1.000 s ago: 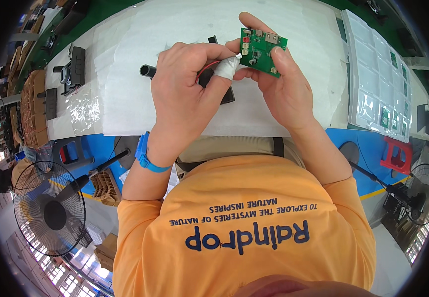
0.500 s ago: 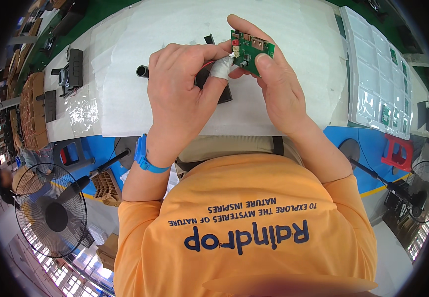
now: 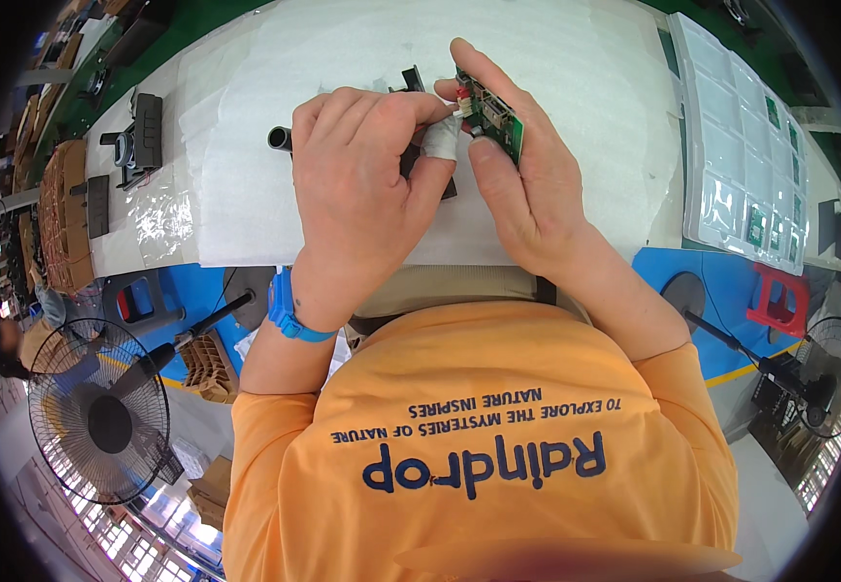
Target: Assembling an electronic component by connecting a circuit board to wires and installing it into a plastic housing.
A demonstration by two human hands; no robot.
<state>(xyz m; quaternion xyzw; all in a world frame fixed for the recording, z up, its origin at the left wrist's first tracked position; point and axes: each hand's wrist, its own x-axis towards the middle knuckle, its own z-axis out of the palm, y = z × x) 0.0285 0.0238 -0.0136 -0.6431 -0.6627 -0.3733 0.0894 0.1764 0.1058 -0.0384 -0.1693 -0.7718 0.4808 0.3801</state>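
My right hand (image 3: 537, 184) is closed around a green circuit board (image 3: 494, 118), its thumb on the near side and fingers behind. The board is tilted, so its component side shows at a slant. Red and white sockets (image 3: 463, 98) stand on its left edge. My left hand (image 3: 357, 175), thumb wrapped in white tape (image 3: 443, 139), pinches a small white wire plug (image 3: 458, 113) against those sockets. The fingers partly hide the plug; I cannot tell how far in it sits. Black plastic parts (image 3: 412, 80) lie on the table beneath the hands, mostly covered by the left one.
White sheeting covers the table (image 3: 576, 58). A black tube end (image 3: 280, 140) pokes out left of my left hand. Farther left is a black speaker-like part (image 3: 139, 141). A clear compartment tray (image 3: 731, 145) with several green boards lies at right. Fans (image 3: 110, 423) flank me.
The right hand has turned the board, so its face is now seen more edge-on. My left hand has shifted slightly right and stays at the sockets.
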